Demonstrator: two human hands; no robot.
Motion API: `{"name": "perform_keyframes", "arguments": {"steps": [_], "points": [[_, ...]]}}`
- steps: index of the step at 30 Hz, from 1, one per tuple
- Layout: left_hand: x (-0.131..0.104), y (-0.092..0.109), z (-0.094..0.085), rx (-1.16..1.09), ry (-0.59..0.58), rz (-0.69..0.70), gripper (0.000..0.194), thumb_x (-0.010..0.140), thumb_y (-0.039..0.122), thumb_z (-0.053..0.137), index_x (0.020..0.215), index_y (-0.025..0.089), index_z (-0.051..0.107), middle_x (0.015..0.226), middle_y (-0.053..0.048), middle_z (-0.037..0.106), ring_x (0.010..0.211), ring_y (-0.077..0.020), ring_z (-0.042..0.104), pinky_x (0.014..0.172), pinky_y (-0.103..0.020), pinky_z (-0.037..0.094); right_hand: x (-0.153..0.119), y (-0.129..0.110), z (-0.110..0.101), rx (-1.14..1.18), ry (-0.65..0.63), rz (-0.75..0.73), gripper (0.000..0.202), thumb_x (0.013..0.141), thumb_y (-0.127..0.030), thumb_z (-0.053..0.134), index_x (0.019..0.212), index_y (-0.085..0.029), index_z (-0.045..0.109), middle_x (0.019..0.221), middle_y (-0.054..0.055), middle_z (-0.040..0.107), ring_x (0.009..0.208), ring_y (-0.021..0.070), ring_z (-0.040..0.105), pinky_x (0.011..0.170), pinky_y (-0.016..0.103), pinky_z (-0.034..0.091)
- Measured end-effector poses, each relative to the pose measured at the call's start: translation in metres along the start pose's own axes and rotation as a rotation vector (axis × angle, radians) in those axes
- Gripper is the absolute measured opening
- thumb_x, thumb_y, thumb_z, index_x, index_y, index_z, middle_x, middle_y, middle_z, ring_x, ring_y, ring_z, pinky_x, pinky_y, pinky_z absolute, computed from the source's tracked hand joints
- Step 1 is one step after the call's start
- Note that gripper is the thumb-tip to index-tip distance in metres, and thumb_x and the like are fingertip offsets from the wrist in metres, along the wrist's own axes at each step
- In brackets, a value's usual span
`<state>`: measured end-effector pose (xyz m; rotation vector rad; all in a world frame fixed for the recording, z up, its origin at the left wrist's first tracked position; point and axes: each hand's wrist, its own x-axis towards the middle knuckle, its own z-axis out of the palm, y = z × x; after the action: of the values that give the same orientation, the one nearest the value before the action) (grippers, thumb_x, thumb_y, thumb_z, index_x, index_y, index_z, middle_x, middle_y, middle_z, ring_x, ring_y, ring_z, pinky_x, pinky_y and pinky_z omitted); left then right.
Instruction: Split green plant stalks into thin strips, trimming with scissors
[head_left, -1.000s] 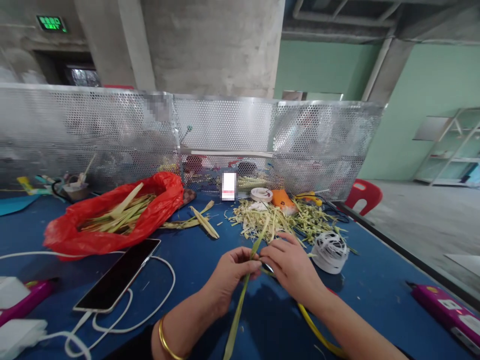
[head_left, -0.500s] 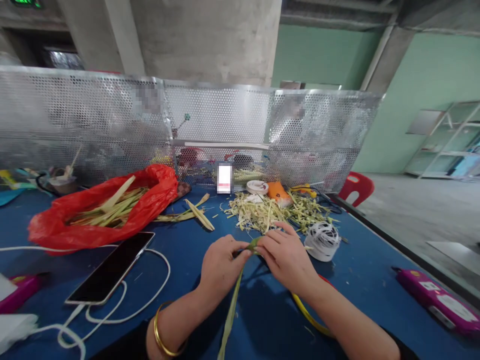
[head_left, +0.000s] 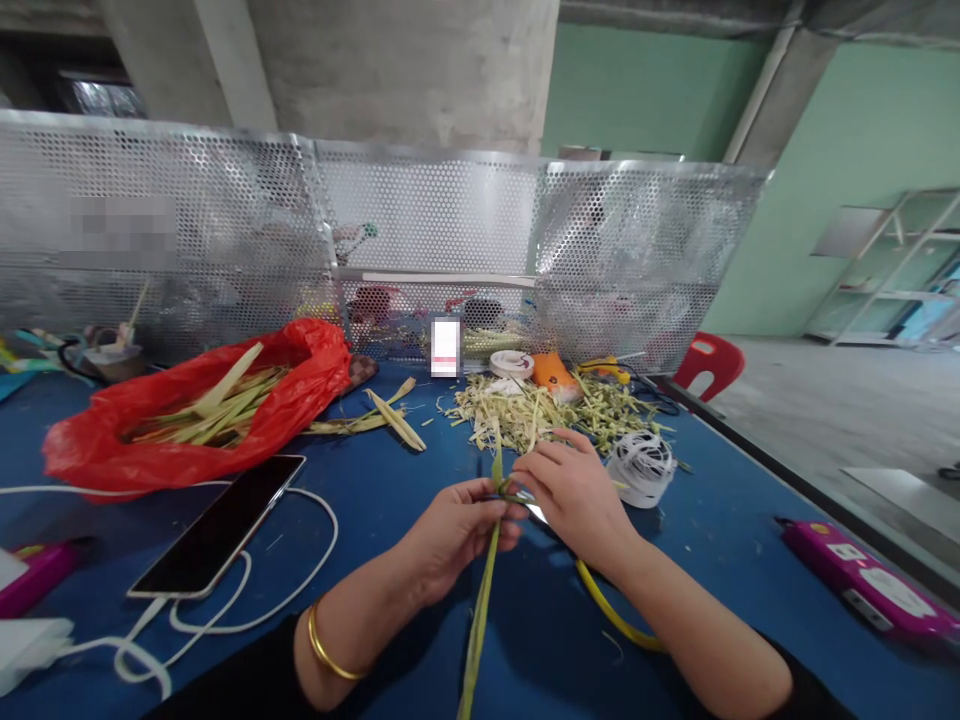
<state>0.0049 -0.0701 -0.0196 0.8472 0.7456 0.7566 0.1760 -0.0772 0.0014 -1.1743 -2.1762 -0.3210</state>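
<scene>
My left hand (head_left: pixel 465 525) is closed, pinching a long green leaf strip (head_left: pixel 482 620) between thumb and fingers. The strip hangs toward the table's near edge, and a short end stands up above the fingers, with what looks like a fold or knot at the pinch. Fingertips of my right hand (head_left: pixel 566 490) are closed on a side piece of the same strip, just right of the fold. Beneath my right hand and forearm lies a yellow-handled tool (head_left: pixel 611 615); a shiny blade-like part shows by the fingers, the rest being hidden.
A red plastic bag (head_left: pixel 90 450) of dried leaves and a phone (head_left: pixel 217 525) with a white cable lie left. Leaf scraps (head_left: pixel 517 415), a tape roll (head_left: pixel 511 364) and a tub of white strips (head_left: pixel 641 475) lie beyond my hands. A perforated metal screen (head_left: pixel 435 210) stands behind.
The leaf strip's short end now points up between my hands, where before both hands covered a bent section. My left hand has turned, showing more fingers. The view has shifted slightly.
</scene>
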Motion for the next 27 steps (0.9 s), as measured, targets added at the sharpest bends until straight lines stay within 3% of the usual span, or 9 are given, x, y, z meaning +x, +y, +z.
{"name": "perform_keyframes", "arguments": {"steps": [4, 10, 15, 19, 23, 27], "points": [[0.002, -0.003, -0.002, -0.072, 0.043, -0.035, 0.022, 0.068, 0.017, 0.075, 0.087, 0.011, 0.065, 0.073, -0.004, 0.067, 0.057, -0.0092, 0.060, 0.059, -0.022, 0.050, -0.001, 0.006, 0.002, 0.037, -0.080, 0.055, 0.019, 0.091, -0.022, 0.051, 0.077, -0.021, 0.063, 0.072, -0.001, 0.066, 0.071, 0.0133, 0.060, 0.092, 0.034, 0.033], [0.001, -0.002, 0.002, 0.006, 0.160, 0.007, 0.023, 0.075, 0.032, 0.071, 0.080, 0.010, 0.065, 0.059, -0.001, 0.061, 0.044, -0.0065, 0.051, 0.042, -0.017, 0.042, 0.001, 0.004, -0.002, 0.080, -0.097, -0.023, 0.020, 0.092, -0.019, 0.048, 0.083, -0.021, 0.065, 0.076, 0.001, 0.067, 0.074, 0.0138, 0.060, 0.096, 0.036, 0.031], [-0.001, 0.005, 0.005, -0.094, 0.250, 0.025, 0.012, 0.076, 0.020, 0.068, 0.084, 0.011, 0.066, 0.062, -0.001, 0.063, 0.042, -0.0052, 0.050, 0.039, -0.015, 0.041, 0.002, 0.005, -0.003, -0.007, -0.046, -0.058, 0.021, 0.092, -0.020, 0.047, 0.082, -0.020, 0.065, 0.074, 0.001, 0.065, 0.071, 0.0147, 0.059, 0.099, 0.039, 0.028], [-0.001, 0.008, 0.006, -0.125, 0.303, 0.064, 0.018, 0.076, 0.014, 0.067, 0.094, 0.012, 0.066, 0.062, -0.001, 0.064, 0.042, -0.0050, 0.051, 0.039, -0.014, 0.041, 0.001, 0.010, 0.003, -0.028, -0.063, -0.034, 0.020, 0.091, -0.015, 0.047, 0.085, -0.020, 0.065, 0.076, 0.002, 0.067, 0.075, 0.0147, 0.061, 0.097, 0.036, 0.030], [0.000, 0.007, 0.005, -0.166, 0.276, 0.099, 0.021, 0.079, 0.012, 0.064, 0.099, 0.013, 0.066, 0.062, 0.000, 0.065, 0.041, -0.0049, 0.052, 0.039, -0.014, 0.042, 0.000, 0.016, 0.007, -0.028, -0.077, 0.000, 0.024, 0.089, -0.009, 0.045, 0.086, -0.021, 0.065, 0.076, 0.001, 0.067, 0.075, 0.0142, 0.061, 0.096, 0.035, 0.030], [-0.001, 0.005, 0.004, -0.181, 0.148, 0.053, 0.015, 0.078, 0.011, 0.064, 0.093, 0.011, 0.066, 0.064, -0.002, 0.068, 0.043, -0.0065, 0.055, 0.041, -0.016, 0.046, -0.001, 0.022, 0.013, 0.019, -0.102, 0.041, 0.025, 0.088, -0.007, 0.046, 0.083, -0.021, 0.066, 0.074, -0.001, 0.067, 0.073, 0.0137, 0.061, 0.096, 0.037, 0.030]]}}
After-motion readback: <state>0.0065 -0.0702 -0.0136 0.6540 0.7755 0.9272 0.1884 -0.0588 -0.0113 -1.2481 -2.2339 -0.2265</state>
